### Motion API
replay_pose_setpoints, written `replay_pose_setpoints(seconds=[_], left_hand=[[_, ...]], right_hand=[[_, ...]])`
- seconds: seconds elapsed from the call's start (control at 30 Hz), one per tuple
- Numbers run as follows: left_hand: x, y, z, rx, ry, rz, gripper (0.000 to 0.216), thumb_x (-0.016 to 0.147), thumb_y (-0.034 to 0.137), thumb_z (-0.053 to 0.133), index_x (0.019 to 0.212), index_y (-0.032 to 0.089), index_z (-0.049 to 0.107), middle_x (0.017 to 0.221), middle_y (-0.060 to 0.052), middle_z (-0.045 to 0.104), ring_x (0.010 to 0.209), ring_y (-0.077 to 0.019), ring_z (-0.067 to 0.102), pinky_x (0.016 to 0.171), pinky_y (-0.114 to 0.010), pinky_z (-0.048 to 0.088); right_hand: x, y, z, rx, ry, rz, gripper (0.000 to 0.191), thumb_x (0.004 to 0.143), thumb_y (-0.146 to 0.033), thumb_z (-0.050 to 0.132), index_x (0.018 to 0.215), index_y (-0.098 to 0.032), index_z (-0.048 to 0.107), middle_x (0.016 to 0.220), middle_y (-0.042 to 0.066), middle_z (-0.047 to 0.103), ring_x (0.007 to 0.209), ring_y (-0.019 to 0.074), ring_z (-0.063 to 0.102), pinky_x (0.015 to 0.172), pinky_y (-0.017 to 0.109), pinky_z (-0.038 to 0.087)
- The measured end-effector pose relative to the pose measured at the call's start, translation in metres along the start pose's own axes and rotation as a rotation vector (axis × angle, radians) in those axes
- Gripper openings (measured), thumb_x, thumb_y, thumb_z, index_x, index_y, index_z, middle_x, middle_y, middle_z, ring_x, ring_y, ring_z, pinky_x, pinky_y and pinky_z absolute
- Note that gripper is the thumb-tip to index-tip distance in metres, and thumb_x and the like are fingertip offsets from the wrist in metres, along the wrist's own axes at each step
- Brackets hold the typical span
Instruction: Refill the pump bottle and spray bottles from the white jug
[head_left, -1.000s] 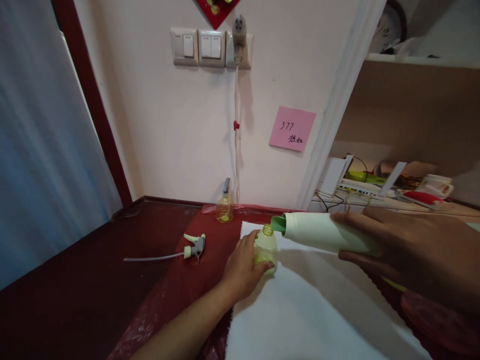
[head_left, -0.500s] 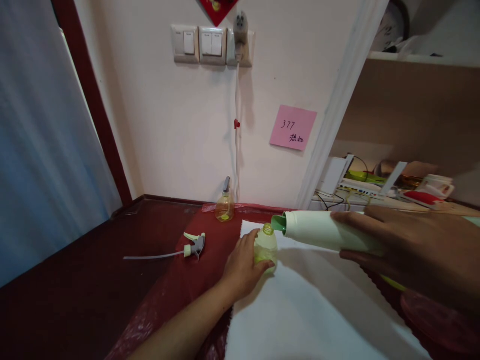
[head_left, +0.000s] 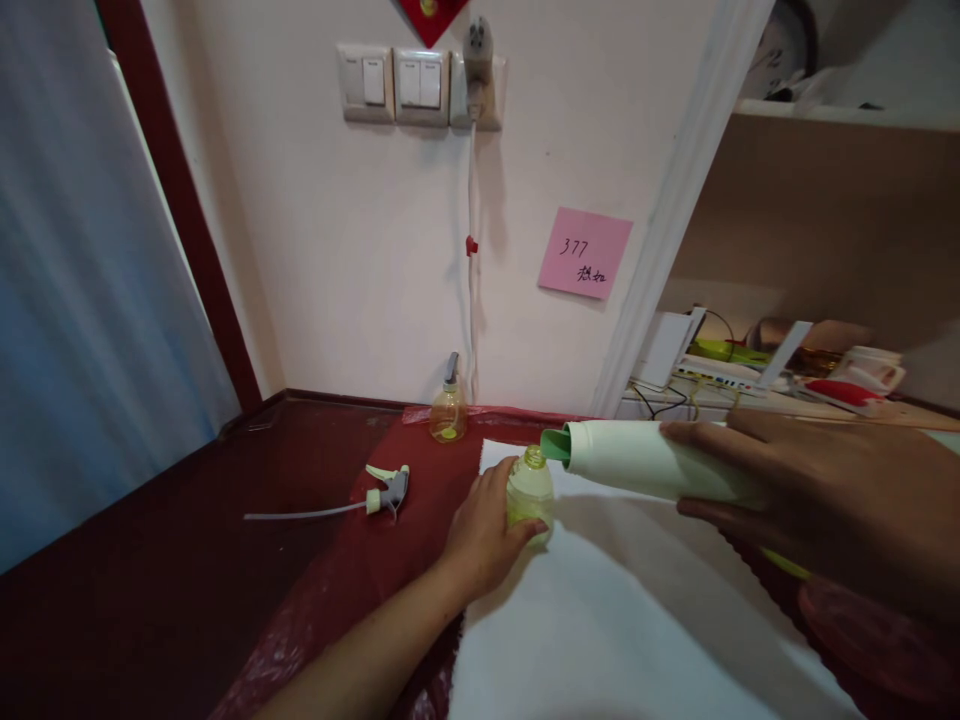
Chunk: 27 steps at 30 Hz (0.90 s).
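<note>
Hardly anything has shifted since the earlier frames: both hands keep their pose, and only the view has drifted a touch. The left hand is closed around the small bottle, which stands upright and uncapped at the far left corner of the white cloth, with yellow-green liquid inside. The right hand grasps the pale bottle, held almost level to the right of the small bottle. Its green spout sits just above the small bottle's open neck; whether they touch cannot be told. Left of the small bottle, well apart, a trigger sprayer lies on the red sheet. Behind the small bottle, by the wall, stands a capped spray bottle.
</note>
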<state>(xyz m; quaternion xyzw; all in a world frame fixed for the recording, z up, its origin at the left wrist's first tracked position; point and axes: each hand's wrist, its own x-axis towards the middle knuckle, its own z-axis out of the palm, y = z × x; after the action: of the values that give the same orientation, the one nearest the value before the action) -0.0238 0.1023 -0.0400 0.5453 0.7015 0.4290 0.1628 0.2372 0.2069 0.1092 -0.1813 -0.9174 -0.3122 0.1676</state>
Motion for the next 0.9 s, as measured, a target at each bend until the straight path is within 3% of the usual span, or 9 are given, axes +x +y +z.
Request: replay_pose_setpoints(seconds=[0.9], left_hand=[[-0.0002,0.0017,-0.0009,0.011,-0.002,-0.013,0.071,0.079,0.026,0.074,0.144,0.024,0.045,0.142,-0.011,0.058,0.130,-0.0307,0.052,0.110,-0.043,0.039]], right_hand=[[-0.0008,0.0012,-0.0028,0.016,-0.019,0.014,0.034,0.098,-0.049,0.041,0.126,-0.036,0.055,0.085,0.002,0.064,0.063,0.0235,0.067,0.051,0.031,0.032]])
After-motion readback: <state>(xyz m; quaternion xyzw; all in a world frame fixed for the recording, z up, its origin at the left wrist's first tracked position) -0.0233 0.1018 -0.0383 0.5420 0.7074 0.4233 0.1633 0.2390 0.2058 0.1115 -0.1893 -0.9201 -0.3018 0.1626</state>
